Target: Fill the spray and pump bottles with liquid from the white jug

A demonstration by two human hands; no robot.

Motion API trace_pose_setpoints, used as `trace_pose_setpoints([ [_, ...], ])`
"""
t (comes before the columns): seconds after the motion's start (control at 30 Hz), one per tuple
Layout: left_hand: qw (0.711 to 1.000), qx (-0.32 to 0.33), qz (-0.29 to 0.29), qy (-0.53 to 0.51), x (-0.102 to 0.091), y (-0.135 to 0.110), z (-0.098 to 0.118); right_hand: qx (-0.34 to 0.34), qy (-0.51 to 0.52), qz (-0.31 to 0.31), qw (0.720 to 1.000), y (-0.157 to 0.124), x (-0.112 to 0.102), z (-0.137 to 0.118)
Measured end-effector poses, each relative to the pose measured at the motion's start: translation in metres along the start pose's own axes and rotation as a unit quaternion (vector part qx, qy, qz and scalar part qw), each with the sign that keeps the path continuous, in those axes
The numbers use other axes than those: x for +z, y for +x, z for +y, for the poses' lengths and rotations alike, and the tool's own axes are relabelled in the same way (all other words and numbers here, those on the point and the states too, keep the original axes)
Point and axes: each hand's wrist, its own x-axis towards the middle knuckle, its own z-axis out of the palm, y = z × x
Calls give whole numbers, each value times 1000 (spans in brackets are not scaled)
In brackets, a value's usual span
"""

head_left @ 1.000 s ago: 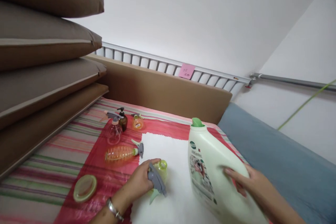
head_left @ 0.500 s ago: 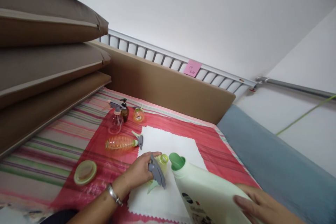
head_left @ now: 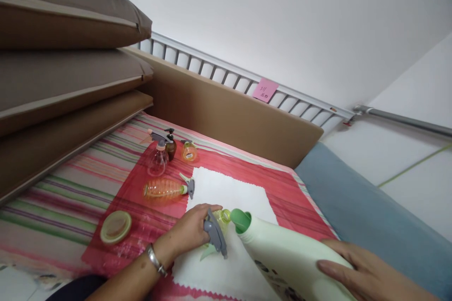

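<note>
My left hand [head_left: 193,226], with a silver bangle at its wrist, is closed around a small yellow-green clear bottle [head_left: 221,220] whose neck is uncapped. In the same hand is a grey trigger spray head [head_left: 215,234] with a pale green trigger. My right hand [head_left: 356,263] grips a large pale green jug [head_left: 293,249], tilted over to the left. Its green spout [head_left: 240,220] meets or nearly meets the bottle's mouth; no liquid can be made out. Below them lies a white cloth [head_left: 229,193] with zigzag edges.
An orange spray bottle [head_left: 164,189] lies left of the cloth. Behind it stand a clear spray bottle [head_left: 158,162], a brown pump bottle [head_left: 171,146] and a small orange bottle [head_left: 189,152]. A round pale lid [head_left: 116,227] lies nearer. Stacked cushions [head_left: 70,75] rise at left.
The jug has tipped further toward level, and its spout has closed the gap to the bottle's mouth. The view has shifted slightly.
</note>
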Motion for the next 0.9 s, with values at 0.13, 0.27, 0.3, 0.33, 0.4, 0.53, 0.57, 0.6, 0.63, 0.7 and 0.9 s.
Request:
trace_pose_setpoints([
  [0.13, 1000, -4, 3, -4, 0, 0, 0, -4, 31, -54, 998, -1, -4, 3],
  [0.27, 1000, -6, 3, -1, 0, 0, 2, -11, 27, -49, 998, -1, -8, -1],
  [0.3, 1000, -5, 2, 0, 0, 0, 2, -13, 25, -52, 998, -1, -9, -3],
  [0.33, 1000, -4, 1, 2, 0, 0, 2, -15, 22, -53, 998, -1, -10, -4],
  [0.4, 1000, -2, 2, 8, 1, -1, 2, -19, 14, -56, 998, -1, -12, -7],
  [0.53, 1000, 4, 0, 20, 1, -1, 2, -16, -7, -59, 998, -3, -18, -11],
  [0.57, 1000, 7, -2, 23, 1, -1, 2, -14, -13, -59, 998, -4, -19, -11],
  [0.6, 1000, 11, -4, 28, 1, -1, 2, -16, -17, -58, 998, -5, -20, -12],
  [0.63, 999, 16, -5, 32, 1, -1, 2, -19, -18, -58, 998, -6, -21, -12],
  [0.7, 999, 24, -6, 41, 1, -1, 2, -23, -20, -53, 998, -8, -21, -13],
  [0.9, 998, 23, -8, 53, 2, -1, 3, -18, -36, -40, 998, -11, -22, -15],
])
